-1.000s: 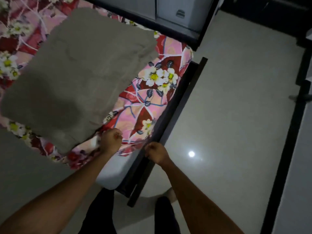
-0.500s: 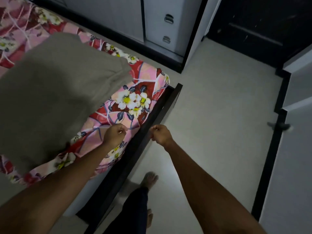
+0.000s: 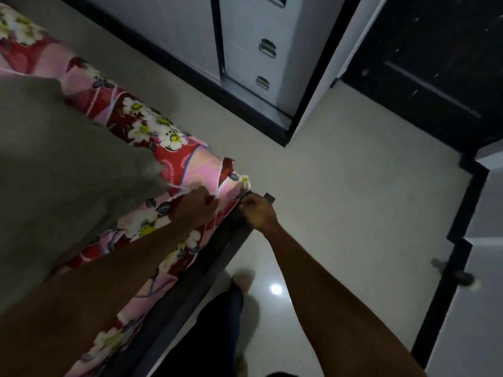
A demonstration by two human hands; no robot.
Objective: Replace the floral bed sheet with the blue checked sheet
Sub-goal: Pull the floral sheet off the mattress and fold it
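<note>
The floral bed sheet (image 3: 174, 159), pink and red with white flowers, covers the mattress on the left. My left hand (image 3: 197, 206) grips the sheet near the mattress corner. My right hand (image 3: 257, 210) pinches the sheet's edge at that corner, just above the black bed frame (image 3: 190, 289). A grey folded blanket (image 3: 60, 170) lies on the bed to the left of my hands. No blue checked sheet is in view.
A white cabinet with drawer handles (image 3: 268, 47) stands beyond the bed on a black plinth. A dark door (image 3: 424, 63) is at the top right. Pale tiled floor (image 3: 353, 186) spreads to the right. My leg and bare foot (image 3: 243, 278) stand beside the frame.
Both hands have travelled along the bed's edge to its far corner, keeping hold of the floral sheet. The view has shifted with them, and the sheet is bunched up at the corner.
</note>
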